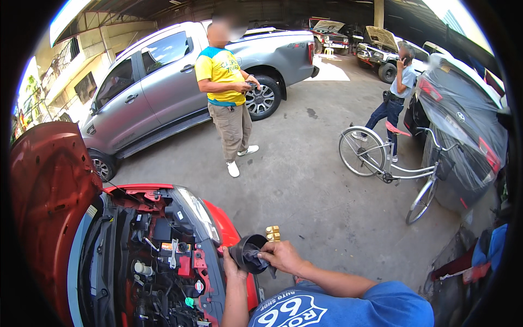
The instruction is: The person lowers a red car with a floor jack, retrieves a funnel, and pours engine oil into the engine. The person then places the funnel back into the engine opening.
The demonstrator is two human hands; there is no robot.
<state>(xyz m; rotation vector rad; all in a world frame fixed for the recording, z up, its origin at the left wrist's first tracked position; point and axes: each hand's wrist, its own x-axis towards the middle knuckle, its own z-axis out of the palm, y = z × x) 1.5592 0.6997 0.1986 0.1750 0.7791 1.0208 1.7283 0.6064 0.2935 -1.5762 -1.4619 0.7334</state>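
Black cup-shaped part (238, 254) gripped by fingers of left hand (232, 267), beside red car (222, 224); gray rag (254, 257) pinched in its mouth by fingers of right hand (286, 258). White lettering printed on blue T-shirt (359, 305).

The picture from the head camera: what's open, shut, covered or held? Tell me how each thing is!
Red car's hood, raised open.
Silver truck's near doors, shut.
White truck's hood, raised open.
Dark car's back, covered in clear plastic.
Bicycle, upright, nobody riding.
Black cup, held by the left hand.
Gray rag, partly inside, held by the right hand.
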